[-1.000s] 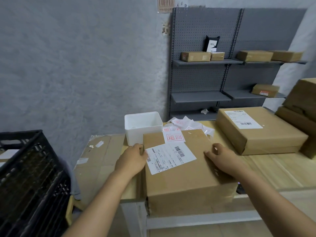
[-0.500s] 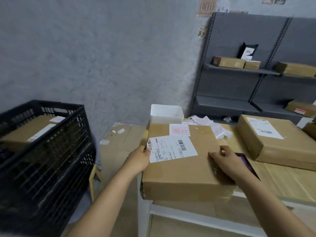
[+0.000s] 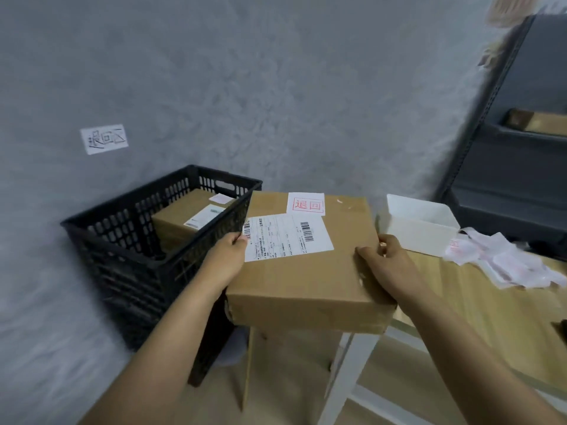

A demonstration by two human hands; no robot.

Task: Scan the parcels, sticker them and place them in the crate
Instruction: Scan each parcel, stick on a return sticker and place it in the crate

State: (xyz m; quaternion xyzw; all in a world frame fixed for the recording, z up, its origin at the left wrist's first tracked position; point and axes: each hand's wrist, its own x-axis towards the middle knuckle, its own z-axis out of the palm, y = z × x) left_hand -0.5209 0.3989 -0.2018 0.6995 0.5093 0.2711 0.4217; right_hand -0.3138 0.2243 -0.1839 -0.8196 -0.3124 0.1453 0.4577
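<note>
A flat brown cardboard parcel (image 3: 310, 280) hangs in the air off the table's left end, held level between both hands. My left hand (image 3: 225, 259) grips its left edge and my right hand (image 3: 383, 262) grips its right edge. On its top sit a white shipping label (image 3: 287, 237) with barcodes and a white sticker with red characters (image 3: 306, 204). The black plastic crate (image 3: 129, 240) stands on the floor just left of the parcel, its near corner touching the parcel's left side. Another labelled brown parcel (image 3: 187, 216) lies inside the crate.
A white plastic bin (image 3: 420, 222) and a heap of loose stickers (image 3: 503, 259) lie on the wooden table (image 3: 478, 317) at right. Grey metal shelving (image 3: 518, 167) stands behind. A paper sign (image 3: 104, 138) is stuck on the grey wall. Flattened cardboard leans below the table.
The parcel has been lifted off the table and carried left, to the crate's right rim. My view has swung left, bringing the crate and wall sign toward the centre.
</note>
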